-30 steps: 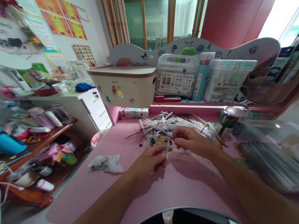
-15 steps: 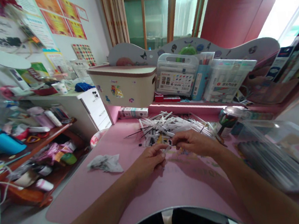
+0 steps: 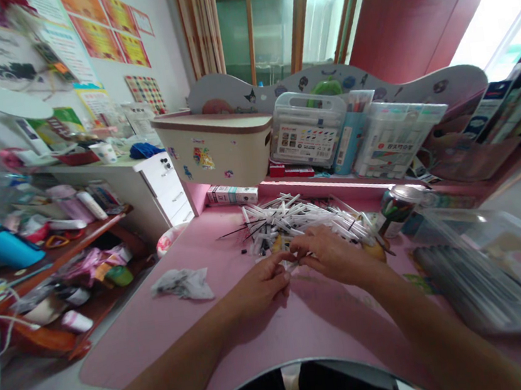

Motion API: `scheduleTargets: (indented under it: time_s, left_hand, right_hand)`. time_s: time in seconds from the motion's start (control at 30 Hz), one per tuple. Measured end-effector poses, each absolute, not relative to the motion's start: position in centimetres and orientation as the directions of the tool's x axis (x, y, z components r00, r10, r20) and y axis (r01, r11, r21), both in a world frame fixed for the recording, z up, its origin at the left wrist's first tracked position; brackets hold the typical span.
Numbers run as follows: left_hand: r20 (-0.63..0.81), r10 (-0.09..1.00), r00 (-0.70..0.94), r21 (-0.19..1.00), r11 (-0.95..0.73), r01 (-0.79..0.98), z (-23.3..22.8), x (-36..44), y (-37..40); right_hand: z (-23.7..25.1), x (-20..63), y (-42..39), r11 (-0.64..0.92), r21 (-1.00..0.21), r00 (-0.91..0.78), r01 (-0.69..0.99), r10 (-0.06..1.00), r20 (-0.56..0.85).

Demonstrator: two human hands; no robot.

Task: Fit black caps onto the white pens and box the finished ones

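Note:
My left hand [image 3: 267, 279] is closed in a pinch on a thin whitish tube [image 3: 292, 266], most of it covered by fingers. Against its fingertips rests my right hand [image 3: 323, 252], fingers bent together; whatever they grip is hidden. Just beyond both hands lies a heap of white pen-like sticks [image 3: 310, 211], with thin dark rods [image 3: 241, 229] poking out at its left. A small black piece [image 3: 243, 251] sits at the heap's near left edge.
Left on the pink desk [image 3: 164, 339] is a crumpled tissue [image 3: 183, 285]. A can [image 3: 401, 203] and a clear plastic box of grey pens [image 3: 502, 266] stand right. Behind, a shelf carries a cream bin [image 3: 222, 152] and clear pen cases [image 3: 307, 129].
My right hand has shifted slightly left and turned, its fingers now meeting my left fingertips. The small white-and-black piece seen at its fingertips is now covered. My left hand barely moved.

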State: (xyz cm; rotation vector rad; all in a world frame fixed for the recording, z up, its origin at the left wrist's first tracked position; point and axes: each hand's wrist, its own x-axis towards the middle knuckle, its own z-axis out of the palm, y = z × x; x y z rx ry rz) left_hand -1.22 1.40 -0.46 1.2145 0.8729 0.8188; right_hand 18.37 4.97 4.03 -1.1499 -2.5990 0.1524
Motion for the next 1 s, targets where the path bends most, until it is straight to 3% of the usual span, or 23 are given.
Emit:
scheduleTargets:
  time_s: [0.1, 0.17, 0.3, 0.4, 0.57, 0.8, 1.0]
  left_hand:
    - [-0.128, 0.892, 0.433, 0.965, 0.213, -0.153, -0.7, -1.2, 1.5]
    - [-0.134, 0.894, 0.427, 0.941, 0.25, -0.228, -0.8, -1.2, 1.6]
    - [-0.099, 0.919, 0.381, 0.896, 0.25, -0.368, -0.3, -1.3, 2.3]
    - [-0.04, 0.959, 0.28, 0.861, 0.176, -0.478, 0.3, -1.4, 3.0]
    - [0.012, 0.99, 0.143, 0.784, 0.079, -0.615, 0.6, -1.7, 3.7]
    - [0.019, 0.989, 0.147, 0.786, 0.076, -0.614, 0.5, -1.8, 3.7]
    - [0.034, 0.984, 0.174, 0.816, 0.073, -0.573, 0.8, -1.8, 3.5]
  right_hand:
    - [4.1, 18.0, 4.8, 0.678, -0.14, -0.631, 0.722, 0.728, 0.268]
    - [4.2, 18.0, 4.8, 0.678, -0.127, -0.584, 0.724, 0.701, 0.409]
    - [4.3, 18.6, 4.8, 0.652, -0.18, -0.326, 0.736, 0.576, 0.749]
    - [4.1, 19.1, 4.9, 0.634, -0.257, -0.146, 0.729, 0.511, 0.847]
    - [2.2, 19.4, 6.0, 0.608, -0.323, -0.092, 0.725, 0.55, 0.83]
    - [-0.4, 19.1, 7.0, 0.537, -0.344, -0.14, 0.77, 0.668, 0.731]
    - [-1.2, 18.5, 7.0, 0.511, -0.208, -0.358, 0.834, 0.788, 0.501]
